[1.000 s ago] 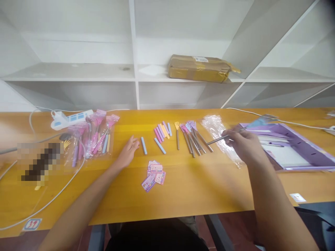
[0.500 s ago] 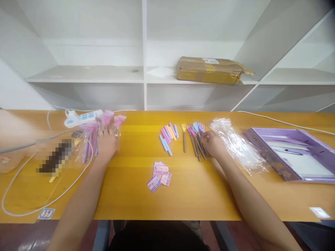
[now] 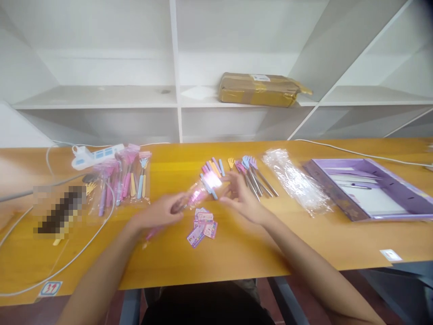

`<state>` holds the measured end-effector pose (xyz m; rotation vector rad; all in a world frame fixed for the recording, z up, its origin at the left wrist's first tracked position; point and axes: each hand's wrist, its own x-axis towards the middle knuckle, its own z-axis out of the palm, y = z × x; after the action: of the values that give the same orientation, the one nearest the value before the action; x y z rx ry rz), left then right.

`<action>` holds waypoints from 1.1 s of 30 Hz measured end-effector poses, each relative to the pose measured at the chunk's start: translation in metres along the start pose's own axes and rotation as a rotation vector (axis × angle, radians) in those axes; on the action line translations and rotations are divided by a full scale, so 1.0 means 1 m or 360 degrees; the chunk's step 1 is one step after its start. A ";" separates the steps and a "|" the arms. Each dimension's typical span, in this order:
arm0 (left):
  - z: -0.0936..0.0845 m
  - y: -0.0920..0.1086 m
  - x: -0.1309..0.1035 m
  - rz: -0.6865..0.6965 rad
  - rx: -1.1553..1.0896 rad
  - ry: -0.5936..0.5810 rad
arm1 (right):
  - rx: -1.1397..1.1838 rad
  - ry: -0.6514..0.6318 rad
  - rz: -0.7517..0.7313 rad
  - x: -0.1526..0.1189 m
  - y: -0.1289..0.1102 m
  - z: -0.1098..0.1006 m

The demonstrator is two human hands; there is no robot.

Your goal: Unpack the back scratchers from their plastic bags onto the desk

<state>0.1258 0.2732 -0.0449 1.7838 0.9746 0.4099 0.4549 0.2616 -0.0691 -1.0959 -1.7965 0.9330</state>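
Note:
My left hand [image 3: 164, 211] is closed around a clear plastic bag [image 3: 199, 192] with pink in it, seemingly a packed back scratcher; motion blurs it and a bright glare covers its right end. My right hand [image 3: 243, 198] is beside that end, fingers apart and holding nothing. Just beyond lie pastel tubes [image 3: 212, 167], partly behind the bag. Back scratchers [image 3: 252, 174] with metal rods and hand-shaped heads lie past my right hand, a yellow one [image 3: 231, 163] at their left. Small printed cards [image 3: 204, 223] lie in a loose pile below the bag.
Several bagged back scratchers [image 3: 130, 178] lie at left near a white power strip [image 3: 98, 156] and a looping cable [image 3: 91, 241]. At right are a heap of clear bags [image 3: 297, 185] and a purple box [image 3: 328, 198]. A taped carton [image 3: 259, 90] rests on the shelf behind.
My left hand has come from the bagged pile at left to the middle, carrying one bag. My right hand has left the metal-rod scratchers and moved left toward it. The view has shifted slightly.

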 end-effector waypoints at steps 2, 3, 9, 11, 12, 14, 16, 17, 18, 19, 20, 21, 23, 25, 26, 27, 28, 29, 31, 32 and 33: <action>0.016 0.006 0.004 0.0089 -0.0074 -0.0260 | 0.0163 0.0003 0.0069 -0.004 -0.001 0.026; 0.023 0.007 0.006 0.0112 -0.0103 -0.0327 | 0.0236 0.0045 0.0122 -0.006 0.001 0.037; 0.041 0.002 0.014 -0.0026 -0.0483 -0.0525 | 0.0351 0.0160 0.0091 -0.011 0.025 0.055; 0.041 0.001 0.013 -0.0072 -0.0569 -0.0602 | 0.0207 0.0221 -0.0020 -0.012 0.029 0.048; 0.041 0.001 0.012 -0.0090 -0.0600 -0.0615 | 0.0085 0.0222 -0.0115 -0.013 0.030 0.044; 0.039 -0.001 0.011 -0.0120 -0.0644 -0.0614 | -0.0178 0.0189 -0.0376 -0.015 0.029 0.037; 0.038 -0.003 0.011 -0.0142 -0.0675 -0.0615 | -0.0345 0.0181 -0.0600 -0.018 0.025 0.034; 0.038 -0.005 0.011 -0.0148 -0.0682 -0.0614 | -0.0403 0.0197 -0.0674 -0.020 0.023 0.034; 0.039 -0.006 0.011 -0.0153 -0.0687 -0.0609 | -0.0476 0.0215 -0.0735 -0.022 0.021 0.034; 0.039 -0.008 0.011 -0.0162 -0.0694 -0.0604 | -0.0572 0.0226 -0.0801 -0.024 0.019 0.035; 0.039 -0.009 0.011 -0.0174 -0.0708 -0.0602 | -0.0683 0.0218 -0.0876 -0.025 0.017 0.037; 0.040 -0.011 0.011 -0.0190 -0.0729 -0.0606 | -0.0791 0.0203 -0.0959 -0.026 0.016 0.039; 0.040 -0.012 0.011 -0.0221 -0.0790 -0.0615 | -0.0946 0.0200 -0.1042 -0.027 0.014 0.041; 0.039 -0.012 0.011 -0.0239 -0.0838 -0.0593 | -0.1021 0.0300 -0.0988 -0.025 0.013 0.040; 0.039 -0.011 0.011 -0.0244 -0.0852 -0.0577 | -0.1047 0.0367 -0.0932 -0.024 0.013 0.039; 0.038 -0.011 0.011 -0.0249 -0.0862 -0.0565 | -0.1066 0.0428 -0.0872 -0.022 0.013 0.037; 0.037 -0.011 0.011 -0.0250 -0.0872 -0.0560 | -0.1070 0.0467 -0.0815 -0.021 0.013 0.035; 0.037 -0.011 0.011 -0.0250 -0.0882 -0.0563 | -0.1059 0.0481 -0.0767 -0.020 0.013 0.034; 0.037 -0.012 0.011 -0.0239 -0.0897 -0.0586 | -0.0972 0.0455 -0.0680 -0.018 0.013 0.033; 0.038 -0.012 0.011 -0.0231 -0.0900 -0.0604 | -0.0886 0.0441 -0.0649 -0.017 0.014 0.034; 0.038 -0.013 0.012 -0.0222 -0.0899 -0.0625 | -0.0772 0.0430 -0.0618 -0.017 0.014 0.035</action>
<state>0.1532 0.2605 -0.0745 1.2126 0.6188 0.2052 0.4330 0.2449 -0.1000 -1.0415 -1.9545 0.1097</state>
